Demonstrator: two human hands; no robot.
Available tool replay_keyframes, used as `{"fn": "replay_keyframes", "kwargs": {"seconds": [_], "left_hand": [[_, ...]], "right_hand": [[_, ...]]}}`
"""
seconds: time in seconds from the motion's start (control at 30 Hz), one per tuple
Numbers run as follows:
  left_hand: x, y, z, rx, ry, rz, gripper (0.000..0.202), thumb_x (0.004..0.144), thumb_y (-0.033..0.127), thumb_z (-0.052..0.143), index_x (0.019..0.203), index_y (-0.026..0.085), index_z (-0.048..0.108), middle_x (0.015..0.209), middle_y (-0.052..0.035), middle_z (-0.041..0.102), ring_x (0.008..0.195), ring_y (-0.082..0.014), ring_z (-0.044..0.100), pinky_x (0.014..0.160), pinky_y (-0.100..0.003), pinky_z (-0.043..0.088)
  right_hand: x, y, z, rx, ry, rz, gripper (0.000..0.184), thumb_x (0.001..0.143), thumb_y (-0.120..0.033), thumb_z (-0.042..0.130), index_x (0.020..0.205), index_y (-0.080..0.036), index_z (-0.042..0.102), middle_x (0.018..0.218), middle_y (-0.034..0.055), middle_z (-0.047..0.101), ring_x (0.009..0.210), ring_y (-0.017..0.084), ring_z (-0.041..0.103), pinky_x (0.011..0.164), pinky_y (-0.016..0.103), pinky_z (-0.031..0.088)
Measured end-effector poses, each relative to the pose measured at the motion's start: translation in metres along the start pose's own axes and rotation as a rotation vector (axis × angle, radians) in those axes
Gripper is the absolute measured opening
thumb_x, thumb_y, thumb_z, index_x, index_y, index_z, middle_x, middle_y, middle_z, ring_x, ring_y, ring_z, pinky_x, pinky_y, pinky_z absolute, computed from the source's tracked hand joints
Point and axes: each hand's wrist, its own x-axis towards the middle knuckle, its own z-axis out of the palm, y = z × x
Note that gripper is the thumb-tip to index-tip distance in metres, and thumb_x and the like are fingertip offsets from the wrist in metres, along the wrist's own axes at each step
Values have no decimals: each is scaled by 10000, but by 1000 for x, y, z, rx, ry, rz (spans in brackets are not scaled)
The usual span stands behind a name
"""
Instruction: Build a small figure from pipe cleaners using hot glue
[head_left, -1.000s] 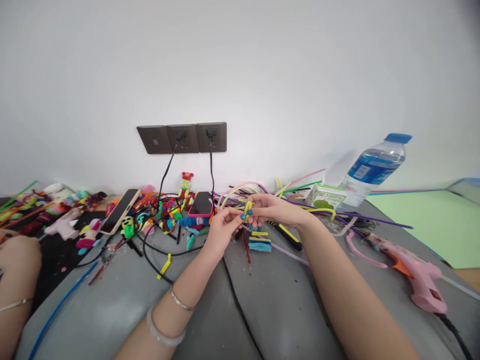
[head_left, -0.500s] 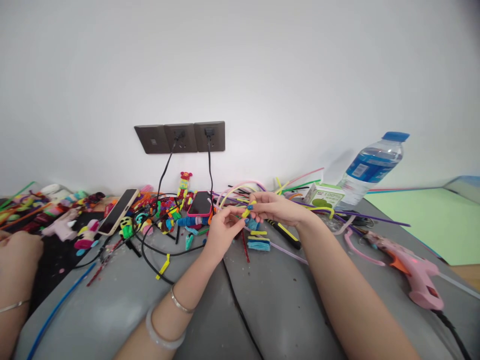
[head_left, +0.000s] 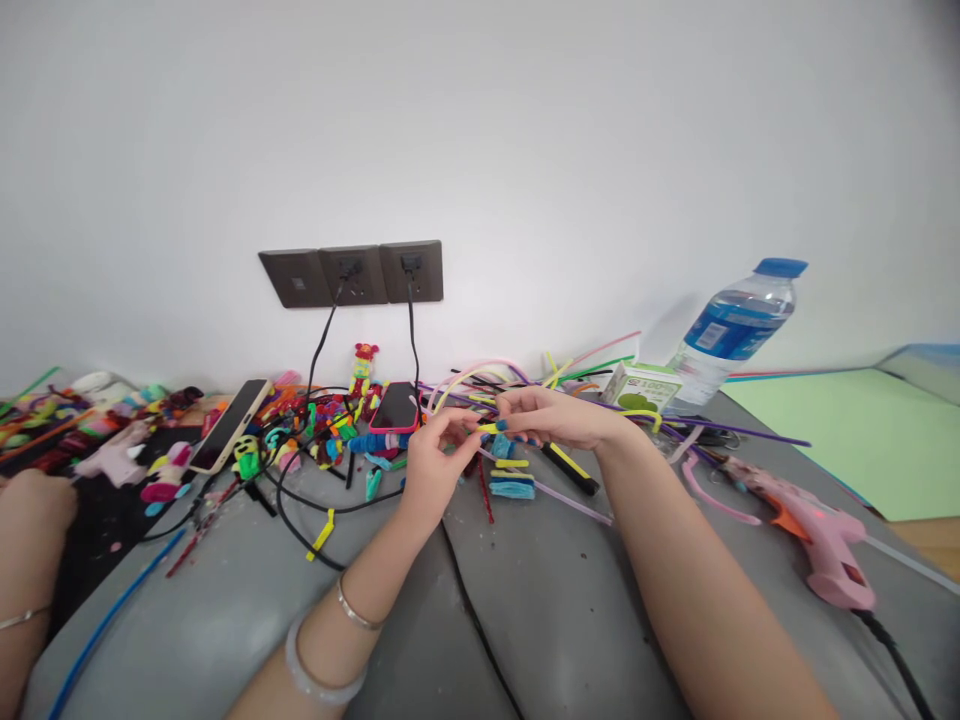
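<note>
Tipped from upright to level, the yellow pipe cleaner (head_left: 487, 428) hangs above the table's (head_left: 540, 600) middle. The left hand (head_left: 431, 465) and right hand (head_left: 555, 418) each pinch one end, fingers closed. Bending seems in hand; another twist needs both pinches firm.

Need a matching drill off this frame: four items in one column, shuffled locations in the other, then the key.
Items
1. glue gun
2. water bottle
3. phone in the red case
4. yellow pipe cleaner

Locations
a. pinched between the left hand and the right hand
b. lying below the wall sockets
c. by the wall, beside the small carton
d. lying on the table at the far right

Pairs: 1-d, 2-c, 3-b, 4-a
</note>
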Motion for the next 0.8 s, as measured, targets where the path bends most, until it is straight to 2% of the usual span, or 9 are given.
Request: {"fn": "replay_keyframes", "kwargs": {"seconds": [0.1, 0.2, 0.3, 0.57, 0.8], "left_hand": [[3, 0, 0, -92, -81, -96, 168, 770, 312, 674, 865, 174, 667, 829, -47, 693, 709, -151, 627, 625, -247, 503], [4, 0, 0, -97, -153, -162, 226, 804, 397, 637, 821, 172, 657, 707, -22, 642, 612, -130, 572, 538, -223, 454], [3, -2, 0, -102, -208, -180, 274, 811, 444, 621, 794, 171, 639, 632, 0, 581, 571, -118, 532, 514, -215, 413], [2, 0, 2, -88, -272, -189, 255, 762, 422, 659, 736, 173, 610, 624, 19, 537, 567, -105, 477, 535, -223, 379], [3, -1, -2, -17, -346, -181, 202, 797, 354, 620, 730, 164, 607, 643, 16, 555, 594, -108, 491, 558, -223, 382]], "right_hand": [[-4, -1, -3, -11, 0, -13, 278, 715, -301, 734, 667, -171, 493, 540, -72, 523, 433, 29, 403, 400, 154, 280], [-8, -2, -7, -41, -14, -20, 283, 723, -313, 727, 667, -174, 488, 522, -74, 511, 426, 32, 377, 394, 159, 260], [-11, -2, -9, -85, -27, -13, 257, 727, -311, 718, 688, -175, 503, 524, -75, 507, 434, 37, 381, 399, 161, 271], [-10, 2, -11, -207, -60, -18, 186, 764, -280, 668, 693, -177, 531, 550, -61, 511, 451, 45, 390, 410, 166, 287], [-9, 3, -12, -220, -75, -19, 160, 756, -262, 661, 687, -178, 543, 556, -58, 523, 470, 54, 419, 434, 169, 328]]}}
